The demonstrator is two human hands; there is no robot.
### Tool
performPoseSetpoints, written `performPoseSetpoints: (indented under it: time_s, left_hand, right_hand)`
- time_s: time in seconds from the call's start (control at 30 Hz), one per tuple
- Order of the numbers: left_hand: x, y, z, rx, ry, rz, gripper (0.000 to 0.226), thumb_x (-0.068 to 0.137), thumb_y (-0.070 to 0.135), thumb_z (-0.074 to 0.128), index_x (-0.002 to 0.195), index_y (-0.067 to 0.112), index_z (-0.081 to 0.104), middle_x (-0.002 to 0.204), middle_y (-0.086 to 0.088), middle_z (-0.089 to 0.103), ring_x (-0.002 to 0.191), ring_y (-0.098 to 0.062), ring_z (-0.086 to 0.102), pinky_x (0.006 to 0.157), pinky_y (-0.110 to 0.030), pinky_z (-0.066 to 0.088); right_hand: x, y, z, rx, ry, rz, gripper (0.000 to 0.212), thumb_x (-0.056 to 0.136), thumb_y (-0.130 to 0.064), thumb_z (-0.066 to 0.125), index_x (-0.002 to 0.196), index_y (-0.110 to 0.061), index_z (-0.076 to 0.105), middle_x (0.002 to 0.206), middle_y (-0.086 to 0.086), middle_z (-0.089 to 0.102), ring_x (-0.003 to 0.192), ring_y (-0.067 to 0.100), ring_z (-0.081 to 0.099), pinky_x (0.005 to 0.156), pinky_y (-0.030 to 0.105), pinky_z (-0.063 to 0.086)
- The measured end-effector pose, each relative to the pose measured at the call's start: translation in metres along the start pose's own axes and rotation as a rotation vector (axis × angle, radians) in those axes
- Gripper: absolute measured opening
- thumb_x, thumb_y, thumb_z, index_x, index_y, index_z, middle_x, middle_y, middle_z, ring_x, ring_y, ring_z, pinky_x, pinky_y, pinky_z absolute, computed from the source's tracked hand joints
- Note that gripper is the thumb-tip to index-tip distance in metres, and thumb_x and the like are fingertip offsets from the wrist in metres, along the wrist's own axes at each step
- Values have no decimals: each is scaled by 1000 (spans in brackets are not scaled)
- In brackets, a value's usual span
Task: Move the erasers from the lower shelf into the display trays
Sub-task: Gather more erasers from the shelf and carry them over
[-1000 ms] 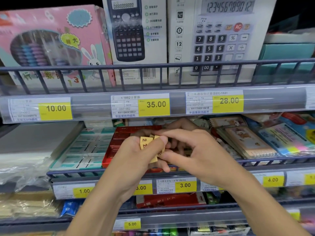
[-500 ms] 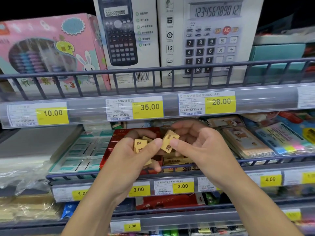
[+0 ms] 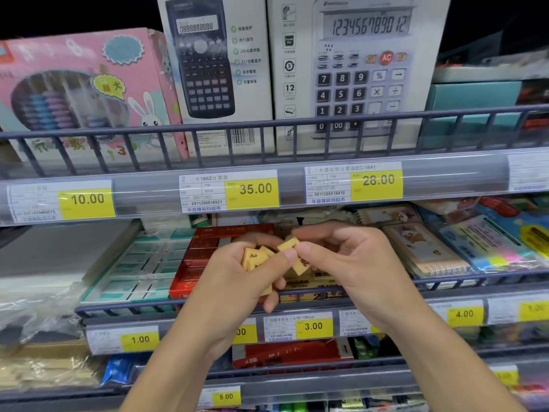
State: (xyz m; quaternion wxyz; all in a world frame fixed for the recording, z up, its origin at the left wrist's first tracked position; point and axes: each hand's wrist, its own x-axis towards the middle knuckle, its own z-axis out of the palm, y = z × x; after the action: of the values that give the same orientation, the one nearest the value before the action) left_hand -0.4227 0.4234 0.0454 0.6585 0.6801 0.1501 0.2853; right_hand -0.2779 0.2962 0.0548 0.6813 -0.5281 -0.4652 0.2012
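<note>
My left hand [image 3: 237, 278] cups a small bunch of yellow erasers [image 3: 255, 258] in front of the middle shelf. My right hand [image 3: 350, 263] pinches one yellow eraser [image 3: 289, 243] between thumb and fingers, right beside the bunch. Below the hands sits a yellow display tray [image 3: 312, 295] marked "2B", partly hidden by my fingers. A red display tray [image 3: 205, 251] lies just left of it, and a teal tray of white erasers [image 3: 142, 269] lies further left.
A wire rail [image 3: 124, 307] fronts the middle shelf, with price tags beneath. Calculator boxes [image 3: 356, 69] and a pink abacus box [image 3: 83, 93] stand on the upper shelf. Notebooks [image 3: 421, 248] and sticky-note packs [image 3: 499, 248] lie to the right. A red box [image 3: 291, 352] sits on the lower shelf.
My right hand lifted a single eraser out of the left hand's bunch, then brought it back close beside the bunch. The view shifted slightly downward.
</note>
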Motion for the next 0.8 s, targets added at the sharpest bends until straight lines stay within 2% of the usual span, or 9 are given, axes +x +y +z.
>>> performPoseSetpoints:
  time_s: [0.17,0.27,0.33,0.4,0.53,0.6,0.67,0.7,0.8]
  left_hand:
    - [2,0,3,0,1,6,20,82,36,85,98,26,79,68,-3,67,51,-18,49,49,-22,44]
    - [4,2,4,15,9,7,17,83,33,83,97,24,80,66,-3,65,50,-18,48,48,-22,43]
    - [5,3,4,29,20,7,9,88,27,79,97,23,80,64,-3,63,49,-18,47,47,-23,42]
    - [7,4,2,41,16,0,6,91,24,77,96,23,81,63,-4,61,48,-18,46,47,-24,41]
    - [10,6,1,61,-31,-34,4,91,23,78,95,22,80,63,-4,60,47,-19,45,47,-24,40]
    - [11,8,2,13,-19,-32,6,88,25,79,94,23,79,63,-5,60,46,-18,45,46,-23,39]
    - [14,10,1,-20,28,-12,11,82,30,81,90,23,77,64,-6,59,44,-18,44,44,-23,38]
    - [16,10,1,-31,56,-1,20,74,37,83,86,23,77,66,-8,59,43,-18,42,43,-24,36]
    - [19,11,0,-66,125,16,41,51,51,84,77,20,73,65,-9,59,40,-18,37,40,-22,33]
  right_hand:
    - [0,1,1,45,-2,-26,24,91,-4,67,109,-18,73,98,9,75,78,20,70,70,28,58]
    - [-1,0,-3,24,-25,-28,25,93,-4,65,110,-20,73,96,9,75,74,24,71,73,30,59]
    - [-2,-3,-11,-98,-83,-60,27,93,-5,67,110,-24,73,98,1,76,81,17,73,74,23,57]
    - [-1,-8,-19,-321,-99,-119,30,90,-8,71,109,-31,73,99,-13,75,88,5,71,73,13,52]
    - [4,-15,-28,-643,-194,-214,28,91,-27,71,117,-37,70,107,-23,70,98,5,67,78,15,51]
    - [8,-15,-34,-718,-217,-211,26,89,-45,66,114,-42,70,104,-24,71,95,3,68,78,20,54]
    - [16,-13,-44,-748,-127,-118,25,84,-59,63,107,-52,68,92,-20,74,82,7,70,73,36,60]
    - [21,-9,-50,-750,-66,-74,21,82,-58,65,102,-53,68,88,-19,74,79,8,70,74,39,60]
    - [38,7,-63,-757,30,71,6,86,-39,74,88,-42,70,87,-13,72,86,11,69,85,41,57]
